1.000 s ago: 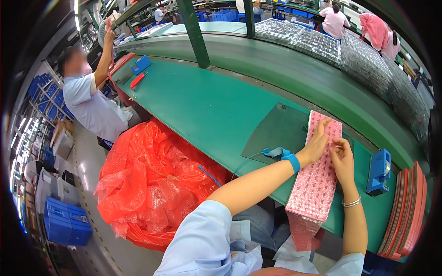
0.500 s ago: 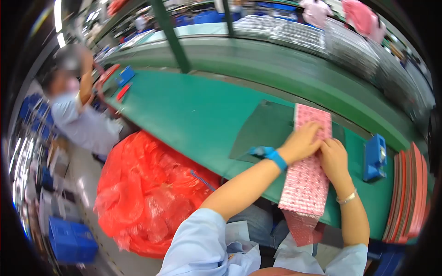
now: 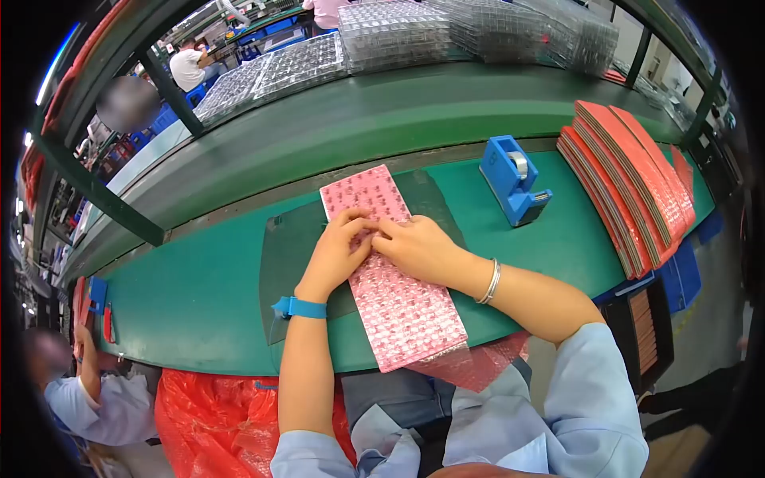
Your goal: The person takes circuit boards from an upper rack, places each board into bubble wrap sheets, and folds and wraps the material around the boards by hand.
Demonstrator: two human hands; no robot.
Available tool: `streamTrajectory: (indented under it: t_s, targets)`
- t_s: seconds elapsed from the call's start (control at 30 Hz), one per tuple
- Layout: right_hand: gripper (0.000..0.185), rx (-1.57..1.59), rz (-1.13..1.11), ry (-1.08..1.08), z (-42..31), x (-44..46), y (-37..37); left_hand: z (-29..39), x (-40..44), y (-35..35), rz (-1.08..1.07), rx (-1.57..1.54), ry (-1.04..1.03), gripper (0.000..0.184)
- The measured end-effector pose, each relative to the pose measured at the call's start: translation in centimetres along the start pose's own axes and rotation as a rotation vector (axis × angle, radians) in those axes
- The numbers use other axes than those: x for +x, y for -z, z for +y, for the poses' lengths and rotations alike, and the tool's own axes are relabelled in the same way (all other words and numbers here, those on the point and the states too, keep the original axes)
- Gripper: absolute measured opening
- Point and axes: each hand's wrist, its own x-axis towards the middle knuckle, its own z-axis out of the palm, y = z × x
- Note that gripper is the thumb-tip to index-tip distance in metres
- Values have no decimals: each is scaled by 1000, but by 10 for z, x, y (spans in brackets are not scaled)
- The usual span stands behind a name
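Observation:
A long flat package in pink bubble wrap (image 3: 410,319) lies across a dark mat (image 3: 291,255) on the green bench, its near end over the bench edge. A loose flap of the wrap (image 3: 478,366) hangs down there toward my lap. My left hand (image 3: 343,247), with a blue wrist strap (image 3: 307,307), rests on the package with fingers bent inward. My right hand (image 3: 421,248) meets it from the other side, fingers curled at the package's middle. Both hands look closed on the wrap; the fingertips partly hide what they pinch.
A blue tape dispenser (image 3: 510,179) stands right of the mat. Farther right is a stack of red-wrapped flat packages (image 3: 629,183). Red plastic wrapping (image 3: 215,422) bulges below the bench at left, near a co-worker (image 3: 103,406). Clear trays (image 3: 398,36) are piled on the shelf behind.
My view has swung to the right, bringing the tape dispenser and red stack further in. Both hands stay together on the pink package.

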Motion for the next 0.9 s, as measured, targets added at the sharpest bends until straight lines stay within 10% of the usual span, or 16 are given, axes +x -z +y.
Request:
streamTrajectory:
  t_s: [0.9]
  targets:
    - [15,79,-162,-111,29,-15,20,-9,-2,1,-45,-23,-46,20]
